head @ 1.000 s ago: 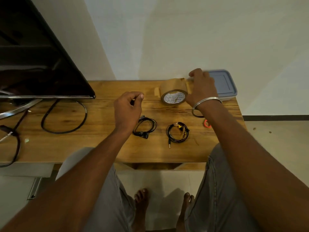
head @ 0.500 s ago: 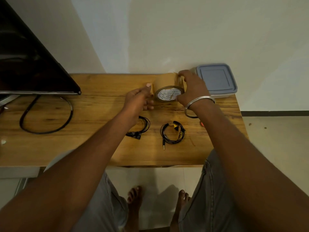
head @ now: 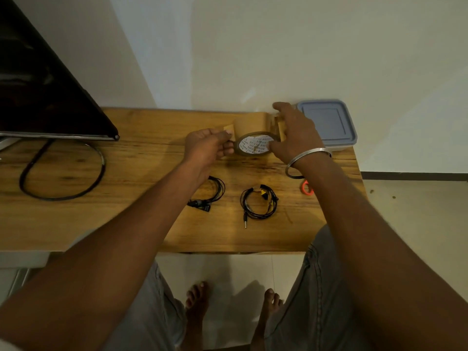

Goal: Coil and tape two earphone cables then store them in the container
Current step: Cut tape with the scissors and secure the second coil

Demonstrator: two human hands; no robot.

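- Left hand has moved from mid-air onto the brown packing-tape roll, now pinching its loose end; right hand still grips the roll.
- Two coiled black earphone cables lie on the wooden table; the left coil looks untaped, likely next.
- Grey lidded plastic container closed, beside the right hand.

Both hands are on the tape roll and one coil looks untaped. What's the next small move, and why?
Probably pull the left hand leftward to draw a short strip off the tape roll while the right hand steadies it. The left grip already pinches the tape's free end, and the left earphone coil shows no tape, whereas the right coil carries a tan piece. The container is lidded.
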